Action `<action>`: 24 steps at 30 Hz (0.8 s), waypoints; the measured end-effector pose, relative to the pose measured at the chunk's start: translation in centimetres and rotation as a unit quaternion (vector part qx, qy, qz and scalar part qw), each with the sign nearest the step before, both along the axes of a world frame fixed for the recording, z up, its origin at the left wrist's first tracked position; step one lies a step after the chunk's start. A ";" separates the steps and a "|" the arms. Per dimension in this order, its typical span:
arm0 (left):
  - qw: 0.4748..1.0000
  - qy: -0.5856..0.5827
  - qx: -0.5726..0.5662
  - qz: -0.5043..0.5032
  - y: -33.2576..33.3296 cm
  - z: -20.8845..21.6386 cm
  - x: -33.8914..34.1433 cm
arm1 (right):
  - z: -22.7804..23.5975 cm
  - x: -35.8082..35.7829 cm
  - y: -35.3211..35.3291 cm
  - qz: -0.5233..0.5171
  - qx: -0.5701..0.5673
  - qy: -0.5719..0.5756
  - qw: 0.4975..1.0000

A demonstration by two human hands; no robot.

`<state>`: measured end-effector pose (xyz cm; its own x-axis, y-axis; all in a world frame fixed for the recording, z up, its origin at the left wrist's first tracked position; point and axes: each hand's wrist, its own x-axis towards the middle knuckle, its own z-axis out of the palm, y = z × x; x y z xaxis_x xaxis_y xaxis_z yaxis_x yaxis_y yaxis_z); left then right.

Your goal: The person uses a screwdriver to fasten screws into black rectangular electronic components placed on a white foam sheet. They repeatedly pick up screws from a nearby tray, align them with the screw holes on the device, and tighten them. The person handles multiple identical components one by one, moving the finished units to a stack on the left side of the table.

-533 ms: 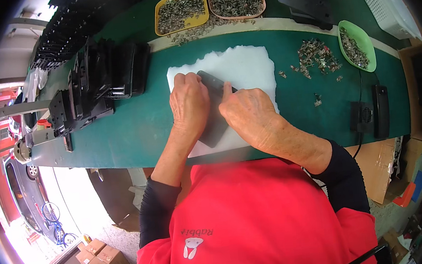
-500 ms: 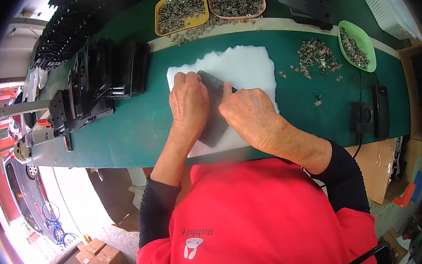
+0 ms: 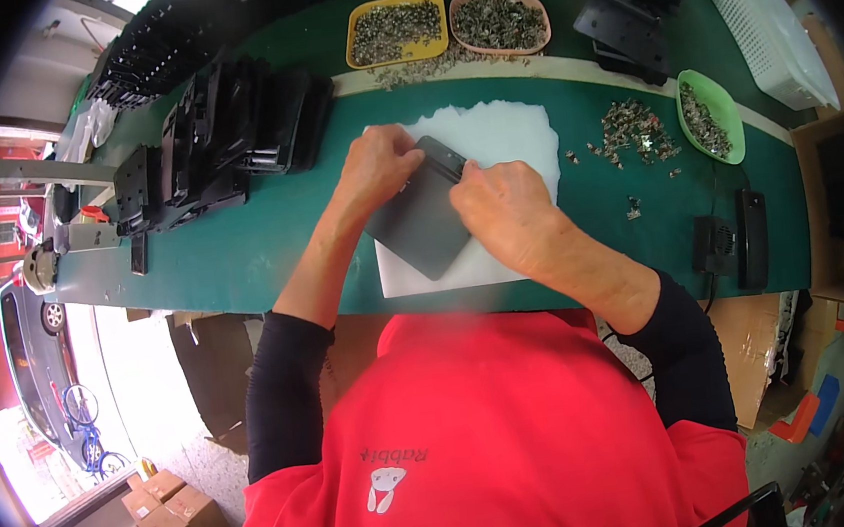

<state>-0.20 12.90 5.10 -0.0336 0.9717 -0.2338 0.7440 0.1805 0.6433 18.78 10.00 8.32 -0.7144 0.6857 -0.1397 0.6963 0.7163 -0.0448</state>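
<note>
A flat dark grey rectangular panel (image 3: 426, 225) lies tilted over a white foam sheet (image 3: 510, 125) at the bench's near edge. My left hand (image 3: 374, 170) is closed on the panel's upper left side, its thumb and fingers pinching near the corner. On the opposite side, my right hand (image 3: 505, 201) has curled fingers, with the tip at the upper right edge beside a dark slotted strip. Whether a small part sits between those right fingertips is hidden.
Black plastic housings (image 3: 230, 130) stack at the left. Small metal clips fill a yellow tray (image 3: 354, 39), a pink tray (image 3: 547, 27) and a green tray (image 3: 739, 125). Loose clips (image 3: 636, 129) lie by the green tray. A black corded device (image 3: 751, 235) sits at right.
The panel has turned to show more of its broad face. My left hand has shifted up to its corner, and the right forefinger has drawn in from its stretched position.
</note>
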 end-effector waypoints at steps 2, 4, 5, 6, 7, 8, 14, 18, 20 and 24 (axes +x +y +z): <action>0.999 -0.045 0.008 0.005 -0.2 -0.6 -0.9 | 0.3 1.1 0.9 0.000 -0.024 0.022 0.999; 0.997 -0.074 0.009 0.013 -0.6 -1.3 -1.1 | 0.3 2.3 1.1 -0.013 -0.018 0.043 0.999; 0.997 -0.077 0.013 0.017 -0.8 -1.3 -1.1 | 0.3 2.5 1.2 -0.018 -0.015 0.054 0.998; 0.997 -0.079 0.015 0.021 -0.9 -1.3 -1.1 | 0.3 2.3 1.2 -0.033 -0.022 0.063 0.997; 0.994 -0.098 0.011 0.035 -1.0 -1.4 -1.1 | 0.1 1.9 1.2 -0.048 -0.028 0.072 0.996; 0.992 -0.118 0.008 0.049 -1.1 -1.4 -1.0 | -0.1 1.3 1.1 -0.061 -0.035 0.082 0.994; 0.991 -0.118 0.031 0.050 -1.3 -2.0 -0.5 | -2.6 -0.8 1.0 -0.068 -0.023 0.094 0.993; 0.990 -0.120 0.047 0.056 -1.5 -2.5 -0.7 | -2.4 -1.5 0.9 -0.070 -0.013 0.078 0.994; 0.990 -0.113 0.053 0.061 -1.4 -2.9 -0.6 | -2.5 -1.6 0.7 -0.075 -0.002 0.077 0.994; 0.987 -0.125 0.035 0.098 -1.3 -2.7 -0.1 | -2.2 -1.8 1.1 -0.047 0.006 0.041 0.998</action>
